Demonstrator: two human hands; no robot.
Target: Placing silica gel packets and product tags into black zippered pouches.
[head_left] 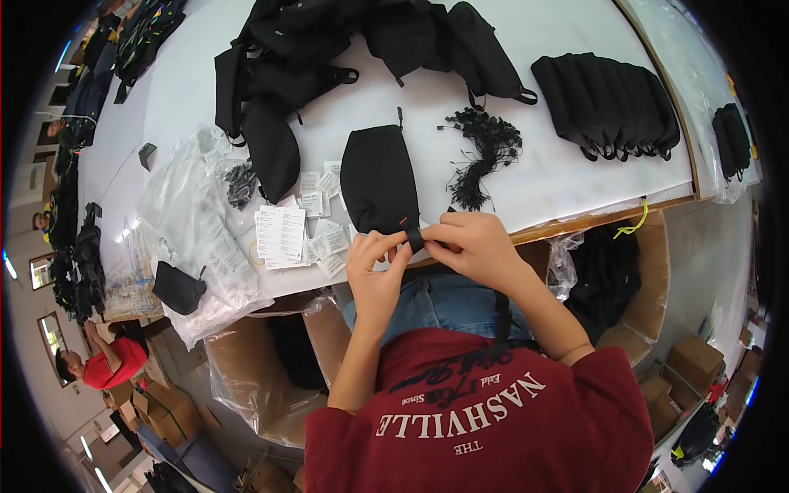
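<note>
A flat black zip pouch [380, 177] lies at the table's front edge, its zip pull pointing to the far side. From its near right corner sticks out a short black strap loop [414, 239]. My left hand [380, 261] pinches this loop from the left, thumb and fingers together. On the other side my right hand [472, 245] has its fingertips closed on the same loop. Whether a small tag or cord is also between the fingers, I cannot tell. Printed white tags [282, 234] are piled left of the pouch, and a bundle of black cords [483, 156] lies to its right.
More black pouches [304, 41] are heaped at the back; a neat row of them [604, 103] is at the right. A clear plastic bag [201, 238] covers the table's left part. Lined cartons [255, 378] stand under the front edge. A person in red [119, 357] is far left.
</note>
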